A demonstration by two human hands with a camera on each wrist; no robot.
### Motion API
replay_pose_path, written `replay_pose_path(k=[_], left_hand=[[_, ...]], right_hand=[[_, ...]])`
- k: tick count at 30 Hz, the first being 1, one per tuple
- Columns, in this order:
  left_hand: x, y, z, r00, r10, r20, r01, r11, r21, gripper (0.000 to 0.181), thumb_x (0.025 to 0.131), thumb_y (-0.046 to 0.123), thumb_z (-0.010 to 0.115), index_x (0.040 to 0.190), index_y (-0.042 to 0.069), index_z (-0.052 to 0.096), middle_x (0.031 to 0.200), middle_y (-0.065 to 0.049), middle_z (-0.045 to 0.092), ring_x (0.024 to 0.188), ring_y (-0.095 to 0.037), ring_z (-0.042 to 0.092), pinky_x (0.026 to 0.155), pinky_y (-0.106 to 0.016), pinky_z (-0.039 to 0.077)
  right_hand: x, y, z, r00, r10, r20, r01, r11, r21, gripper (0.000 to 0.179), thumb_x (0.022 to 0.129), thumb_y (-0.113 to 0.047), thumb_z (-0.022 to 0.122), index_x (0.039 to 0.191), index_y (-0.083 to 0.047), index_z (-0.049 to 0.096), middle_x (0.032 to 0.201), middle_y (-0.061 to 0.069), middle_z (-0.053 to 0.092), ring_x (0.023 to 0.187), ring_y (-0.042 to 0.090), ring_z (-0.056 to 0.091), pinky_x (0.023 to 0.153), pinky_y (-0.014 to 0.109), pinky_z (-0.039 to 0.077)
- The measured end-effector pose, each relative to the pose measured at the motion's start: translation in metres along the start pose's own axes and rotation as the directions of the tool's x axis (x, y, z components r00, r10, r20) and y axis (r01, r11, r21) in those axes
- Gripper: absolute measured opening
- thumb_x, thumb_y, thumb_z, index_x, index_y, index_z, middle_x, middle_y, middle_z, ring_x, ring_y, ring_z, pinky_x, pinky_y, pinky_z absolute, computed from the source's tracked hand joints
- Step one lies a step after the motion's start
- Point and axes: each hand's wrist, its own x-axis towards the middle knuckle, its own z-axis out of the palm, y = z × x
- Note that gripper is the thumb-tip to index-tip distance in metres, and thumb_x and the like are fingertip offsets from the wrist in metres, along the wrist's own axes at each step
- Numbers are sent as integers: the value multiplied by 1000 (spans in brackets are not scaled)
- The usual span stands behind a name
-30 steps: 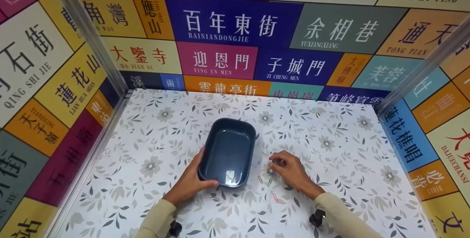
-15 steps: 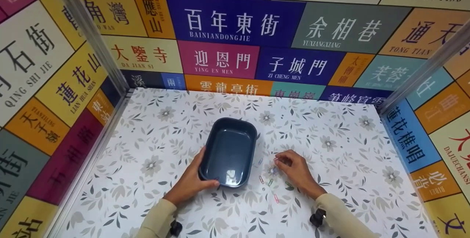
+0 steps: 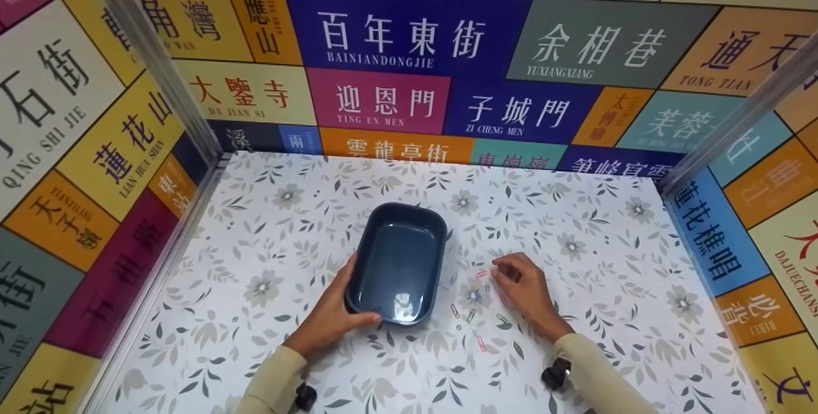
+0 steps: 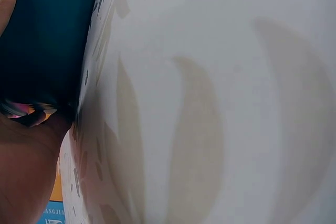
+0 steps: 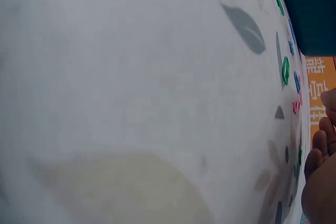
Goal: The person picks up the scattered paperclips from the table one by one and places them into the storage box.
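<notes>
My left hand (image 3: 335, 312) grips the near left side of a dark blue rectangular dish (image 3: 399, 267), thumb over the near rim. In the left wrist view, part of the hand lies against the dish's outer wall. A dark paperclip (image 3: 377, 310) shows just inside the dish beside the thumb. My right hand (image 3: 527, 289) is over the cloth to the right of the dish, fingers curled. Pink paperclips (image 3: 482, 274) and a blue one (image 3: 487, 287) lie right at its fingertips. I cannot tell whether its fingers hold anything.
Between dish and right hand lie more paperclips: a red one (image 3: 455, 310), a green one (image 3: 471, 315), another green one (image 3: 503, 319) and a pink one (image 3: 481, 343). The table has a leaf-patterned cloth (image 3: 287, 241). Printed sign panels (image 3: 409, 34) enclose the table's back and sides.
My right hand has moved right, away from the dish. Pink and blue paperclips now show at its fingertips, and a green one beside its wrist. Left hand and dish stay put.
</notes>
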Motion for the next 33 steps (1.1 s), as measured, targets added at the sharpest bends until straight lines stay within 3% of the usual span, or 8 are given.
replay_pose_path(k=[7,13,20,28,33], left_hand=[[2,-2,-1,1000,17,-10,-16,1000,13,131,83,30,100,179,18,12,184,-6,16,168,-31,18,134,-57,16],[2,0,0,1000,12,-19,-12,1000,9,131,81,28,101,179,15,14,184,-7,17,168,-31,18,134,-56,16],[2,1,2,1000,11,-27,-11,1000,10,132,80,27,101,179,13,14,184,-8,18,168,-33,19,134,-57,16],[2,0,3,1000,2,-24,-1,1000,7,134,80,29,102,179,17,12,184,-6,18,168,-32,20,134,-58,15],[0,0,2,1000,-3,-19,3,1000,-7,134,79,31,102,179,19,13,184,-5,19,167,-32,21,134,-59,14]], right_hand=[[2,5,-8,999,10,-52,-8,999,40,18,96,0,84,113,-3,82,108,14,72,90,20,61,76,16,47],[3,13,-21,996,-36,-83,33,999,-38,16,95,0,84,111,-3,83,109,12,73,95,21,63,81,18,47],[-1,23,-33,994,-4,-107,-7,995,-97,20,93,0,86,113,-2,84,113,9,71,101,15,60,86,13,47],[-5,34,-30,987,-134,-90,119,981,-156,27,86,10,87,111,1,84,110,12,70,106,17,58,92,13,43],[-6,39,-26,977,-200,-71,184,965,-189,28,84,11,88,109,1,85,107,11,69,106,19,56,95,19,41]])
